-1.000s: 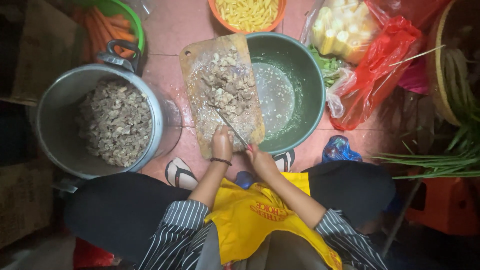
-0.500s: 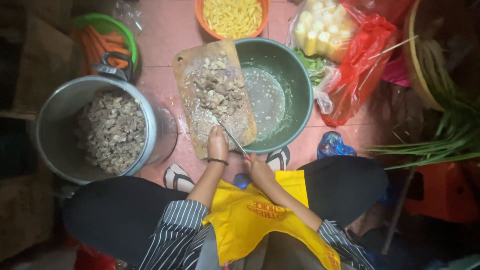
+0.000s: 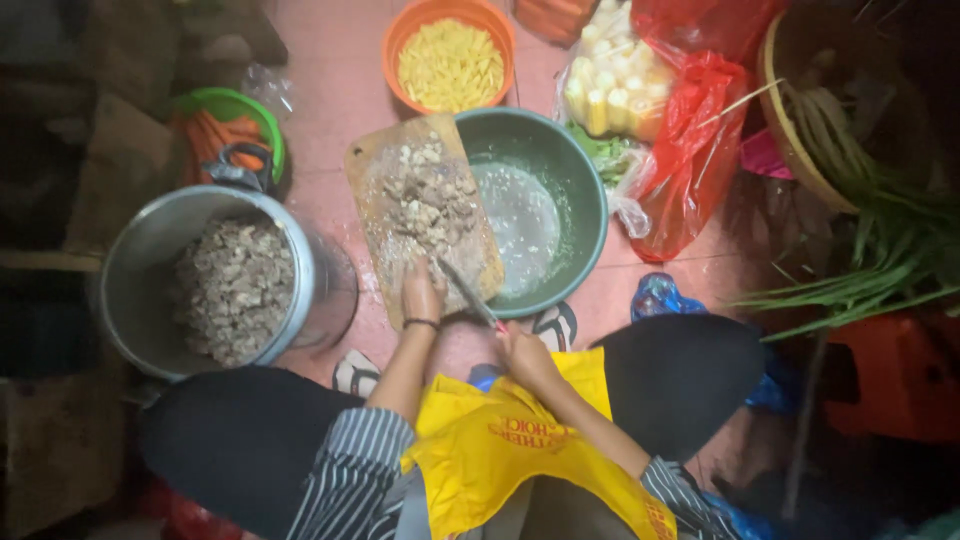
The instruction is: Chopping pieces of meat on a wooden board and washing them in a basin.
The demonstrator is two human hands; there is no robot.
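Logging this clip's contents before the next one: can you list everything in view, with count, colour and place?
cutting board: 1, brown wood, centre, resting across the green basin's rim
chopped pieces: 1 heap, grey-beige, on the board
green basin: 1, right of the board
metal pot: 1, silver, left, holding more chopped pieces
orange bowl: 1, top, yellow strips inside
green bowl: 1, upper left, carrots inside
red plastic bag: 1, upper right
green stalks: 1 bunch, right
knife: 1, in right-hand grip
left hand: on the board
right hand: holding the knife
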